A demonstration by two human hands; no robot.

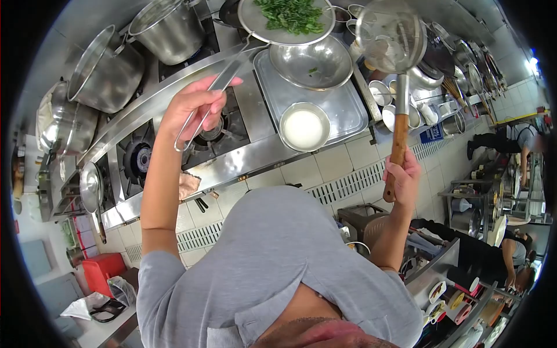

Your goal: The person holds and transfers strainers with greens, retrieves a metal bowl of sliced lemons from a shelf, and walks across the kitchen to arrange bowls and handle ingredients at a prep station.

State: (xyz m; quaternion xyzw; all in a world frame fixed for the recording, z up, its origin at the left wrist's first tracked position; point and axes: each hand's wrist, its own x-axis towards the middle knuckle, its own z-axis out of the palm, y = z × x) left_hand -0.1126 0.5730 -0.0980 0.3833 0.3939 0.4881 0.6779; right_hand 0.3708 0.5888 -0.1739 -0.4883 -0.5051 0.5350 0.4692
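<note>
My left hand [197, 109] is closed on the wire handle of a round strainer [255, 23], which holds chopped green leaves [293, 14]. Below the strainer, a steel bowl [290, 69] with a few bits of green rests on a metal tray [270, 87]. A smaller bowl of white contents [304, 129] stands on the tray's near part. In my right hand [406, 177] is the wooden handle of a ladle [400, 133]. Its round, see-through head [390, 40] is raised above the containers at the upper right.
Large steel pots [109, 72] stand at the upper left, beside gas burners [139, 158]. A lidded pan [91, 187] sits at the stove's left end. Small containers [380, 93] line the right side. Two other people [525, 139] are at the far right.
</note>
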